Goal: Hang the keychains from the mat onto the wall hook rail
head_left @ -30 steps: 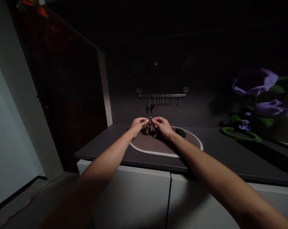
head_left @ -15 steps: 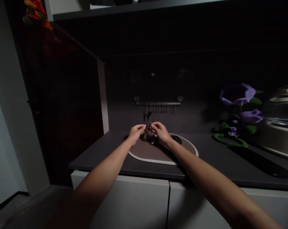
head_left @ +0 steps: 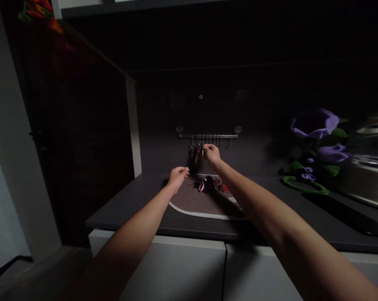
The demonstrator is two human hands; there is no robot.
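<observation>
Currently, the right hand (head_left: 211, 154) is raised to the hook rail (head_left: 214, 136) on the back wall, its thumb and fingers apparently pinched at the ring of a keychain (head_left: 197, 156) with a dark lettered tag. The keychain hangs just below the rail, above the mat. Whether its ring is seated on a hook cannot be told at this level of detail. The left hand (head_left: 178, 178) is lower, by the left edge of the mat, with fingertips drawn together; no item is visible between them.

Progress, judged from the present layout: one small key set (head_left: 192, 147) hangs near the left end of the rail and counts as complete. The keychain is judged to be at the hanging step, with release not yet done. A cluster of keys (head_left: 209, 181) with a pink strap (head_left: 201, 185) lies on the rounded mat (head_left: 189, 203), and a red item (head_left: 225, 188) lies to its right, near the right forearm. These pieces are off the rail; if included in the operation, they remain outstanding
</observation>
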